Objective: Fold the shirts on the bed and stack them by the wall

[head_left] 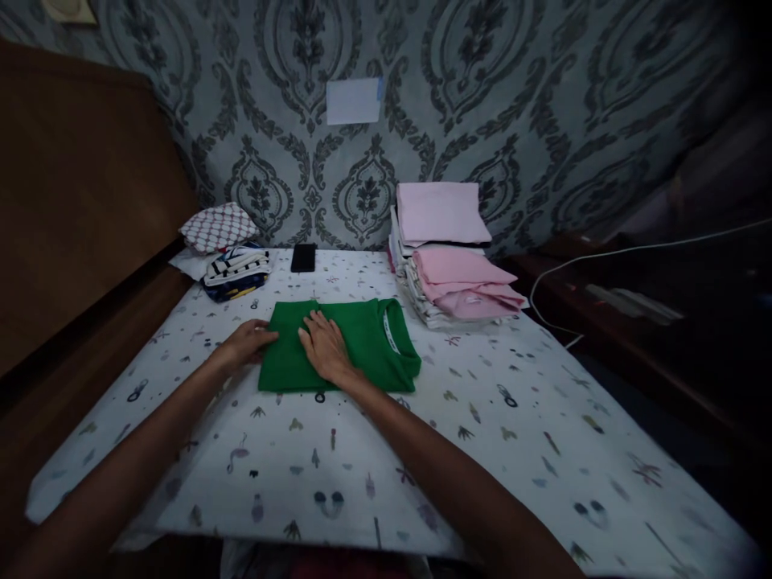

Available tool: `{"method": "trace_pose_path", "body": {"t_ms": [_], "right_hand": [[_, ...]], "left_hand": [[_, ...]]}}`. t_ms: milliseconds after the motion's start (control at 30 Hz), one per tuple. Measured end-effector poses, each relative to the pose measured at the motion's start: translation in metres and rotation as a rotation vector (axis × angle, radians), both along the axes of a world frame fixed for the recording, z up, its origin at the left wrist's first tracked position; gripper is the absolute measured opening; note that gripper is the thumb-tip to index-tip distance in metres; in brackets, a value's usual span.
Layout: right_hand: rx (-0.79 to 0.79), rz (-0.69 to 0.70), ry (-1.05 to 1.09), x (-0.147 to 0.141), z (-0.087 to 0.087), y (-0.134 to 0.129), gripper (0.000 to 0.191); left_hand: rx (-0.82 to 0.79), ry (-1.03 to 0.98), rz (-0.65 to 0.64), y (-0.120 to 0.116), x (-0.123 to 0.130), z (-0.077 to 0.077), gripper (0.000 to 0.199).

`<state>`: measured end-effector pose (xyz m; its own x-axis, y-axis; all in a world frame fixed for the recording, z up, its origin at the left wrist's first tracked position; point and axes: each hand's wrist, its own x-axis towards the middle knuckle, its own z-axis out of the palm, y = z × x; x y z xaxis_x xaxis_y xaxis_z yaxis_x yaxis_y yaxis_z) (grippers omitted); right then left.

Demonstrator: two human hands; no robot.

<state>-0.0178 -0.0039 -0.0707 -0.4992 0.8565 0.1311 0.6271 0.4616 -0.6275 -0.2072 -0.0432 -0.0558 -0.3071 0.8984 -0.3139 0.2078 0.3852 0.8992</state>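
A green shirt (367, 342), folded into a flat rectangle, lies on the white patterned cloth (289, 450). Its collar, with a white label strip inside, is at the right end. My right hand (326, 344) rests palm down on the shirt with its fingers spread. At the shirt's left edge, my left hand (246, 341) has its fingertips and thumb closed on the green fabric.
Folded pink and white clothes (464, 281) are stacked at the back right. Smaller folded clothes (235, 269) sit at the back left, beside a black phone-like object (303, 257). A white cable (633, 249) trails at the right.
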Motion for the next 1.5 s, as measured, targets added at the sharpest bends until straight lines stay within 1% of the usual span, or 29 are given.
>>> {"method": "trace_pose_path", "body": {"t_ms": [67, 100, 167, 233, 300, 333, 367, 400, 433, 500, 533, 567, 600, 633, 700, 733, 800, 867, 900, 933, 967, 1033, 1100, 1167, 1267, 1333, 1433, 1500], "right_hand": [[-0.101, -0.039, 0.226, 0.000, 0.000, 0.003, 0.048], [-0.159, -0.068, 0.355, 0.001, 0.000, 0.006, 0.047], [-0.246, -0.133, 0.563, 0.008, 0.003, 0.012, 0.048], [-0.366, -0.193, 0.761, 0.022, 0.007, 0.020, 0.053], [-0.536, -0.234, 0.996, 0.044, 0.011, 0.028, 0.058], [-0.618, -0.249, 1.106, 0.057, 0.012, 0.032, 0.059], [-0.675, -0.257, 1.182, 0.071, 0.013, 0.035, 0.060], [-0.690, -0.263, 1.207, 0.084, 0.012, 0.039, 0.060], [-0.676, -0.274, 1.201, 0.097, 0.011, 0.042, 0.057], [-0.623, -0.300, 1.162, 0.119, 0.004, 0.046, 0.041], [-0.592, -0.315, 1.141, 0.126, 0.000, 0.048, 0.032], [-0.559, -0.332, 1.120, 0.132, -0.005, 0.049, 0.028], [-0.532, -0.349, 1.104, 0.135, -0.010, 0.050, 0.030], [-0.507, -0.365, 1.089, 0.137, -0.015, 0.051, 0.037], [-0.441, -0.388, 1.044, 0.137, -0.022, 0.051, 0.050], [-0.403, -0.392, 1.017, 0.137, -0.024, 0.050, 0.053], [-0.318, -0.388, 0.959, 0.137, -0.023, 0.049, 0.055], [-0.226, -0.375, 0.917, 0.138, -0.016, 0.048, 0.052], [-0.173, -0.357, 0.890, 0.138, -0.011, 0.048, 0.049], [-0.108, -0.320, 0.837, 0.138, -0.006, 0.049, 0.044], [-0.043, -0.256, 0.743, 0.136, -0.001, 0.051, 0.040], [0.044, -0.070, 0.487, 0.130, 0.008, 0.058, 0.034], [0.046, 0.097, 0.270, 0.122, 0.012, 0.071, 0.032], [-0.019, 0.174, 0.190, 0.113, 0.012, 0.087, 0.032], [-0.086, 0.204, 0.129, 0.104, 0.007, 0.111, 0.038], [-0.111, 0.212, 0.093, 0.102, 0.004, 0.121, 0.044], [-0.125, 0.215, 0.058, 0.102, 0.001, 0.126, 0.049], [-0.128, 0.216, 0.049, 0.102, -0.001, 0.125, 0.049]], "left_hand": [[-0.068, -0.121, 0.013, 0.002, 0.007, 0.010, 0.048], [-0.059, -0.166, 0.010, 0.003, 0.012, 0.017, 0.046], [0.035, -0.220, -0.012, 0.008, 0.024, 0.035, 0.044], [0.155, -0.211, -0.070, 0.017, 0.044, 0.054, 0.044], [0.231, -0.176, -0.179, 0.027, 0.074, 0.067, 0.046], [0.244, -0.158, -0.237, 0.032, 0.093, 0.070, 0.047], [0.241, -0.144, -0.292, 0.037, 0.114, 0.068, 0.049], [0.226, -0.134, -0.341, 0.041, 0.135, 0.064, 0.051], [0.204, -0.125, -0.381, 0.044, 0.155, 0.056, 0.054], [0.168, -0.108, -0.451, 0.047, 0.186, 0.037, 0.059], [0.168, -0.099, -0.482, 0.047, 0.196, 0.027, 0.061], [0.185, -0.089, -0.507, 0.046, 0.200, 0.019, 0.062], [0.213, -0.077, -0.531, 0.046, 0.200, 0.014, 0.062], [0.248, -0.059, -0.559, 0.046, 0.196, 0.011, 0.061], [0.341, 0.036, -0.611, 0.047, 0.180, 0.013, 0.052], [0.407, 0.133, -0.619, 0.048, 0.172, 0.016, 0.046], [0.573, 0.401, -0.592, 0.051, 0.160, 0.021, 0.038], [0.703, 0.661, -0.553, 0.053, 0.157, 0.019, 0.038], [0.721, 0.764, -0.554, 0.053, 0.160, 0.015, 0.042], [0.707, 0.850, -0.570, 0.053, 0.164, 0.010, 0.047], [0.671, 0.924, -0.592, 0.053, 0.169, 0.005, 0.052], [0.591, 1.042, -0.639, 0.052, 0.180, -0.006, 0.059], [0.546, 1.098, -0.669, 0.051, 0.187, -0.013, 0.060], [0.516, 1.097, -0.661, 0.053, 0.191, -0.017, 0.061], [0.506, 1.051, -0.584, 0.058, 0.193, -0.021, 0.066], [0.517, 1.024, -0.547, 0.060, 0.194, -0.023, 0.067], [0.508, 1.023, -0.538, 0.055, 0.194, -0.024, 0.068], [0.513, 1.048, -0.543, 0.043, 0.194, -0.024, 0.067]]}}
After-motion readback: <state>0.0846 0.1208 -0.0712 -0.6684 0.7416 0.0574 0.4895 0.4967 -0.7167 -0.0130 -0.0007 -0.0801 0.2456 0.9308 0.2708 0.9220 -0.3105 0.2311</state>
